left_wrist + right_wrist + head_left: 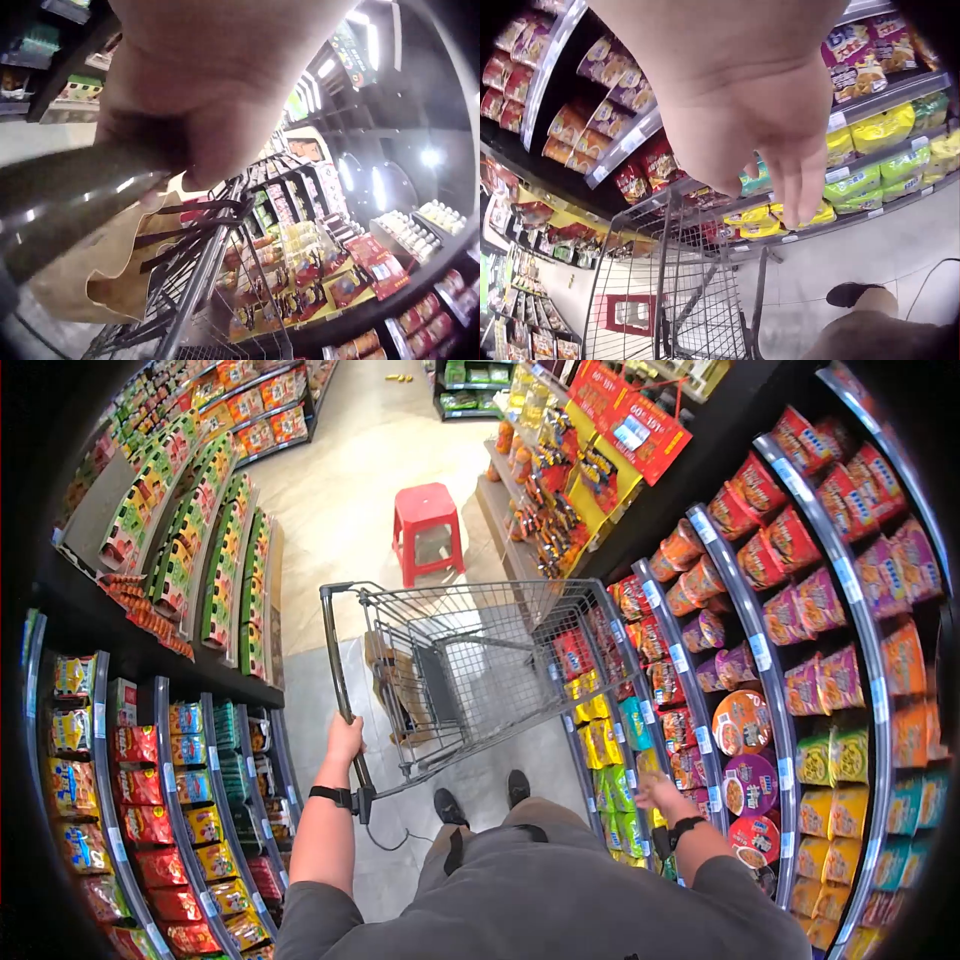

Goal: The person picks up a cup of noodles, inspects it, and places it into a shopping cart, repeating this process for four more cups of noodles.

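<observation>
My left hand (345, 738) grips the dark handle bar (337, 670) of a wire shopping cart (490, 710), which stands turned sideways before me. In the left wrist view the fingers wrap round the bar, and a brown paper bag (105, 270) with dark straps hangs by the cart. My right hand (660, 792) hangs beside the right shelf with nothing in it. Its fingers (810, 176) point down, loosely extended, in the right wrist view. Behind them are yellow packets (754, 217) and green packets (855, 184) on the lower shelves.
Shelves of noodle bowls (742, 722) and packets line the right side. Snack shelves (150, 825) run along the left, below stacked green cartons (225, 560). A red stool (427, 530) stands on the floor beyond the cart. A red sign (635, 430) hangs at the right.
</observation>
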Demonstrator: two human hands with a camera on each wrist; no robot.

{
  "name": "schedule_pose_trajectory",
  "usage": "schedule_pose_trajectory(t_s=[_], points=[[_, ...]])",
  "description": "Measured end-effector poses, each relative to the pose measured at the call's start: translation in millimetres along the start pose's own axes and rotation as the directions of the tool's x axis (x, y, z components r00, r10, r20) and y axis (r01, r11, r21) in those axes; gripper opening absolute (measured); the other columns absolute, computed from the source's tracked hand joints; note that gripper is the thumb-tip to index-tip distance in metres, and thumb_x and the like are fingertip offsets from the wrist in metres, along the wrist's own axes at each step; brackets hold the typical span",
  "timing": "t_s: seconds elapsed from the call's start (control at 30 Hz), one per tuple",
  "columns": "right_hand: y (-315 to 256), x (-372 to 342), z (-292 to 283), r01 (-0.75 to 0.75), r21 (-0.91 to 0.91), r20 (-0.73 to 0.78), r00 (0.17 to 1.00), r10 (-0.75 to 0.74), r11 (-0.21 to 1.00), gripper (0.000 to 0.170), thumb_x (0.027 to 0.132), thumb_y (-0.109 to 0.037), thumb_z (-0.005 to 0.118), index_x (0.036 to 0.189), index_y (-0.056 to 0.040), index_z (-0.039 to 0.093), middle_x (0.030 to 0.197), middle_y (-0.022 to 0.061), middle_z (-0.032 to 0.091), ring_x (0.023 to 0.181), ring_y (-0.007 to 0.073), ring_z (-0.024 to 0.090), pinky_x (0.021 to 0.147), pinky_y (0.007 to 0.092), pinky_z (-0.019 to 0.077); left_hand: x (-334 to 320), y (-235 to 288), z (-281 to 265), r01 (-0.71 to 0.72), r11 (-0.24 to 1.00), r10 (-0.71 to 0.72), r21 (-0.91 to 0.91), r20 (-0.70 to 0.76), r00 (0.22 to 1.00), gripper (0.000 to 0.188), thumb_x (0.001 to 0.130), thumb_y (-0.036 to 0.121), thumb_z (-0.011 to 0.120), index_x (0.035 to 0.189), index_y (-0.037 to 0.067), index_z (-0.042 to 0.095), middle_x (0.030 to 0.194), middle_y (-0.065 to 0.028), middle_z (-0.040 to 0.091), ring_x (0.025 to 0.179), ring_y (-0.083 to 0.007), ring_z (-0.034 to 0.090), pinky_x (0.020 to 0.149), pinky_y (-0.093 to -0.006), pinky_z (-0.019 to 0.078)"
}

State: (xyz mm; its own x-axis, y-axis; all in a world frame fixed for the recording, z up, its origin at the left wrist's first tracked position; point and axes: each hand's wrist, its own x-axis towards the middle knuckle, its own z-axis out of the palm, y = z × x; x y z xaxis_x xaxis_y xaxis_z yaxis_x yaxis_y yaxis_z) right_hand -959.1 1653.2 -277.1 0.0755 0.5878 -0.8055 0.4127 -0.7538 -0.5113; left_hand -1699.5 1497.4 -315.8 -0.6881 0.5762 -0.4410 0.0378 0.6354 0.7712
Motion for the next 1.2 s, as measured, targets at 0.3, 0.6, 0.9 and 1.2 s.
schedule_pose_trajectory(t_s=[0.3,0.6,0.9,1.2], points=[[71.3,-150.1,6.4,-0.104,0.150,-0.148,0.981,0.127,0.983,0.061,0.099,-0.015,0.061,0.153,-0.0052,0.035,0.129,0.0188,0.063,0.096,0.0310,0.073,0.078,0.0426,0.0629,-114.8,193.5,-123.9,-0.688,0.711,0.701,0.144,-0.233,0.674,0.029,0.100,0.008,0.062,0.128,0.002,0.064,0.111,-0.0112,0.066,0.103,-0.0214,0.063,0.095,-0.0342,0.0500],[73.5,-189.8,11.7,-0.082,0.191,-0.206,0.971,0.122,0.978,0.060,0.101,-0.014,0.059,0.154,-0.0032,0.033,0.133,0.0207,0.062,0.099,0.0292,0.072,0.080,0.0353,0.0634,-280.6,299.9,-197.1,-0.840,-0.520,0.600,0.155,-0.633,-0.489,0.036,0.099,0.020,0.053,0.128,0.002,0.061,0.125,-0.0102,0.067,0.114,-0.0210,0.063,0.101,-0.0358,0.0514],[116.9,-174.8,8.4,0.005,0.258,-0.134,0.990,0.030,0.966,0.056,0.103,-0.018,0.057,0.152,-0.0042,0.035,0.136,0.0193,0.061,0.103,0.0302,0.070,0.085,0.0410,0.0603,-326.5,325.4,-173.6,-0.752,-0.624,0.434,0.214,-0.705,-0.561,0.037,0.106,0.034,0.058,0.136,0.013,0.059,0.135,0.0007,0.067,0.124,-0.0130,0.063,0.103,-0.0303,0.0533],[192.2,-193.7,-20.1,-0.144,0.359,-0.195,0.955,0.225,0.922,0.057,0.101,-0.019,0.060,0.151,-0.0036,0.036,0.130,0.0208,0.061,0.102,0.0329,0.070,0.083,0.0437,0.0606,-378.5,366.3,-91.3,-0.708,-0.700,0.488,0.091,-0.663,-0.567,0.037,0.106,0.035,0.058,0.136,0.015,0.059,0.135,0.0021,0.067,0.122,-0.0120,0.063,0.101,-0.0296,0.0533]])
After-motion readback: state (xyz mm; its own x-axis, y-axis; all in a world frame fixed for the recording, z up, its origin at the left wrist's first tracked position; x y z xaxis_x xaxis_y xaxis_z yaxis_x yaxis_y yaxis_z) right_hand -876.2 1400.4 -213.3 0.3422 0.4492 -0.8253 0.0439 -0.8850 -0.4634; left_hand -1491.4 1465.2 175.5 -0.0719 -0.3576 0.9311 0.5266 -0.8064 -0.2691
